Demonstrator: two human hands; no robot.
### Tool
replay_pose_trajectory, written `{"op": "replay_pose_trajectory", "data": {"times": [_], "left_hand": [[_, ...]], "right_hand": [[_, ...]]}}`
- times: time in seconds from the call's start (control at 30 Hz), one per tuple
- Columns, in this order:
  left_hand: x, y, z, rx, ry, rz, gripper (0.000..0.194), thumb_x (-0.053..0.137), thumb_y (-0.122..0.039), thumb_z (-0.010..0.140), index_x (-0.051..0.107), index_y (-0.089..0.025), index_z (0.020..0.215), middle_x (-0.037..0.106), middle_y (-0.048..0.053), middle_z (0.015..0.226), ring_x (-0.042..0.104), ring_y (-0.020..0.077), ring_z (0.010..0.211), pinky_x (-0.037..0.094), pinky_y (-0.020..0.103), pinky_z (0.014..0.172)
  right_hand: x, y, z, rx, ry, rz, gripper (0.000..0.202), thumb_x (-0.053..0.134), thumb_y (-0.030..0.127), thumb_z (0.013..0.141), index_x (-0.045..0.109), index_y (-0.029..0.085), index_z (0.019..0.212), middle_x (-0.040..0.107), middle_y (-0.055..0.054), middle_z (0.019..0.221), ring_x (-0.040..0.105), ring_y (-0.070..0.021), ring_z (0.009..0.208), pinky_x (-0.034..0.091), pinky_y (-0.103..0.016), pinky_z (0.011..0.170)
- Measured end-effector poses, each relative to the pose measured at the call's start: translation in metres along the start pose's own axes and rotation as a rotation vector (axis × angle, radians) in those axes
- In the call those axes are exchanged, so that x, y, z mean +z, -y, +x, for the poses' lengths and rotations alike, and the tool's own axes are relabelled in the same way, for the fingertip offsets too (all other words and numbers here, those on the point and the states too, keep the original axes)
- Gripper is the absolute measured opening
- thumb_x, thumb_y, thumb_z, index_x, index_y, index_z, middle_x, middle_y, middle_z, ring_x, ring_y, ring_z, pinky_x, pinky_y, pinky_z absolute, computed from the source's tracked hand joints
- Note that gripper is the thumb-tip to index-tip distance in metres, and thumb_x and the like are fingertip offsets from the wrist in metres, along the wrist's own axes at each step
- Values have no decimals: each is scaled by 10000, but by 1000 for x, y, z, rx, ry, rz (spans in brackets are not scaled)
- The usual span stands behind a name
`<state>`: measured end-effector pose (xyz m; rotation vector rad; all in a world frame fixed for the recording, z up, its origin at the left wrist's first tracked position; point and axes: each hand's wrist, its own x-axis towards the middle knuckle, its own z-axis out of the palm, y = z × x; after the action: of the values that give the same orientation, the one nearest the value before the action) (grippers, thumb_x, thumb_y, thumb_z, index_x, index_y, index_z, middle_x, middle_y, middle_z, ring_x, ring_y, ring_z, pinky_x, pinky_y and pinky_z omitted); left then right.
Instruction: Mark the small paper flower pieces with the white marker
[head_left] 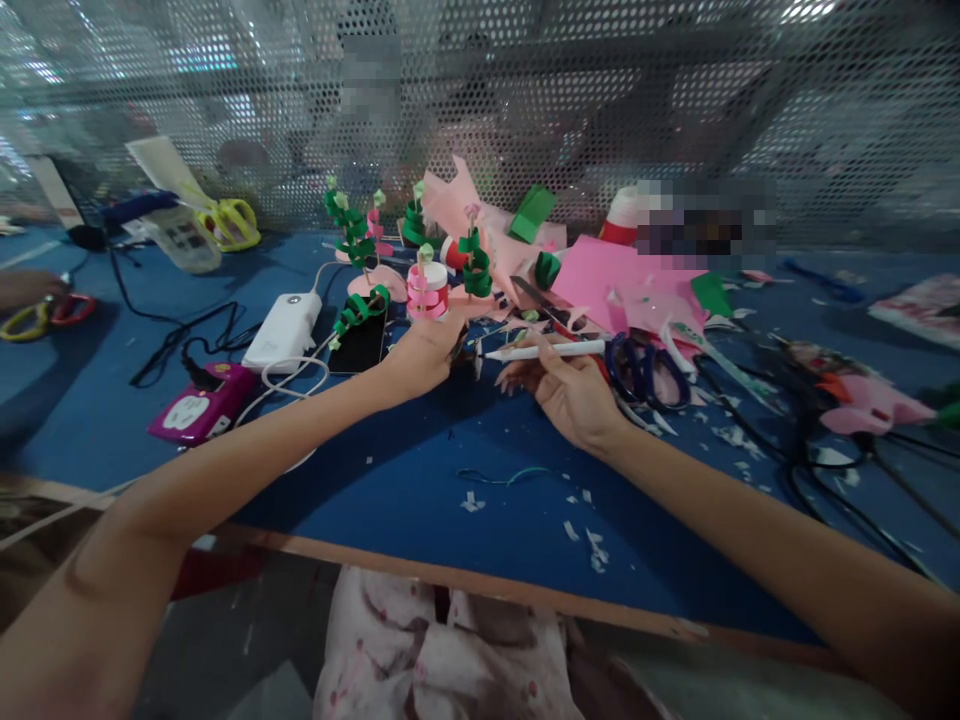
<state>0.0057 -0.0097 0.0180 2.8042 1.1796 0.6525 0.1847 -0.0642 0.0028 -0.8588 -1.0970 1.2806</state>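
The white pen (586, 348) is above the tabletop (420, 460), gripped by the right fingers (553, 360). Its tip is near a small, blurry thing (478, 360) the left fingers (448, 338) seem to pinch. Green paper curls (477, 275) look made; I can't tell what's left.

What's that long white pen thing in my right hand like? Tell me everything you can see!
The slim white pen-like stick looks smooth, maybe plastic, with a straight body and a tapered tip. Your right hand pinches it nearly level above the blue table. The tip points towards your left hand; the back end reaches close to the dark blue scissor handles. I can't tell whether the tip touches anything.
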Motion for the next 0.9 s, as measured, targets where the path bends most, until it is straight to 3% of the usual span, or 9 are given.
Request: {"op": "replay_pose_trajectory", "data": {"times": [0.27,0.47,0.6,0.9], "left_hand": [[-10,-4,-2,53,25,-51,401,430,-6,582,448,-153,955,535,35,692,511,164,621,381,267,522],[-14,-8,-5,-5,57,59,247,454,-60,653,441,-172,873,559,51,710,532,179,624,409,282,541],[-15,-13,-11,-3,102,102,226,486,-115,702,439,-155,919,577,58,774,566,193,704,437,289,598],[-2,-6,-14,9,7,142,257,414,-46,672,464,-149,902,569,47,757,552,159,709,443,257,616]], "right_hand": [[1,5,-9,56,61,50,196,617,416,697,600,222,716,624,-6,590,576,-147,512,470,-286,445],[4,2,-8,54,57,-25,281,633,493,668,574,222,719,667,-34,745,640,-205,744,542,-352,591],[3,2,-6,25,11,-35,298,654,505,648,571,237,747,671,-24,800,642,-197,756,550,-342,608],[2,2,-6,-21,66,-99,299,603,534,693,579,241,750,670,-21,763,644,-193,746,554,-353,613]]}}
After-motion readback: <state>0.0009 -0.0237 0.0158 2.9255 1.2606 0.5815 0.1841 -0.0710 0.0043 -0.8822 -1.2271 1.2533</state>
